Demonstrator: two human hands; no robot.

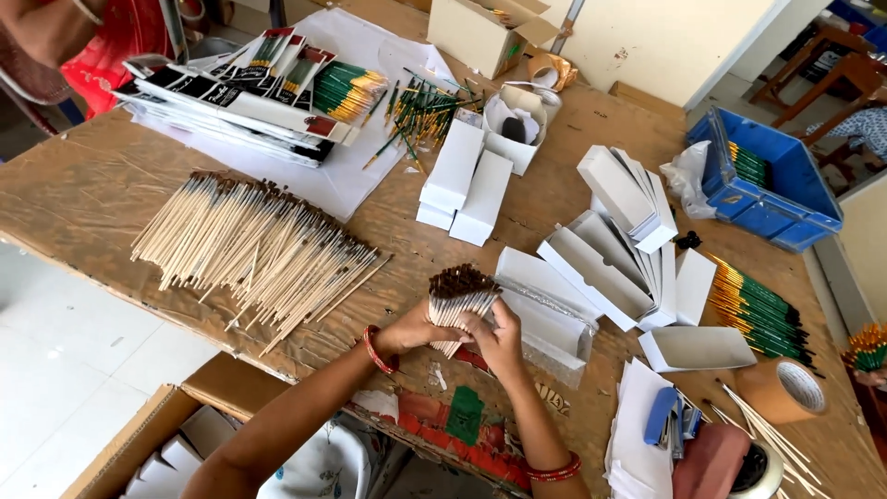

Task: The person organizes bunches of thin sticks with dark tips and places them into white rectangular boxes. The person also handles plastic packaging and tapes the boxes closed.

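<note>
Both my hands hold one upright bundle of wooden-handled paint brushes with dark bristle tips on top, just above the table's near edge. My left hand grips the bundle from the left; a red bangle sits on that wrist. From the right, my right hand wraps around it. A big loose heap of the same brushes lies spread on the wooden table to the left. An open white box lined with silvery wrap lies just right of my hands.
White cartons and open box parts fill the middle. Green-handled brushes lie right, packaged sets far left. A blue crate stands far right, tape rolls near right. A cardboard box sits on the floor. Another person in red is top left.
</note>
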